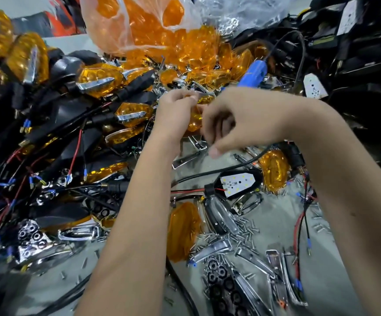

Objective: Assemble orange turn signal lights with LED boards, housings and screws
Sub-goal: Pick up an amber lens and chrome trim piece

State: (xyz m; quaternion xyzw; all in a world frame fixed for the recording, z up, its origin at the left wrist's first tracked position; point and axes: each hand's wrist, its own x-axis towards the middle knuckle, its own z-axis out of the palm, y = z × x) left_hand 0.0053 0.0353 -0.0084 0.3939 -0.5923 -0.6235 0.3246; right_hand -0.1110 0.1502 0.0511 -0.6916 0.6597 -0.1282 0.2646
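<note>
Both hands meet mid-frame: left hand (175,110) pinches an orange lens (195,122) with its chrome trim, steadying it, while right hand (226,124), fingers curled, seems to work on it. An open housing with LED board (236,182) waits on the counter (276,224) below, beside loose screws (246,236).

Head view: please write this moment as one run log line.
left hand: holds orange lens | right hand: fingers curled at lens | blue screwdriver: idle
</note>
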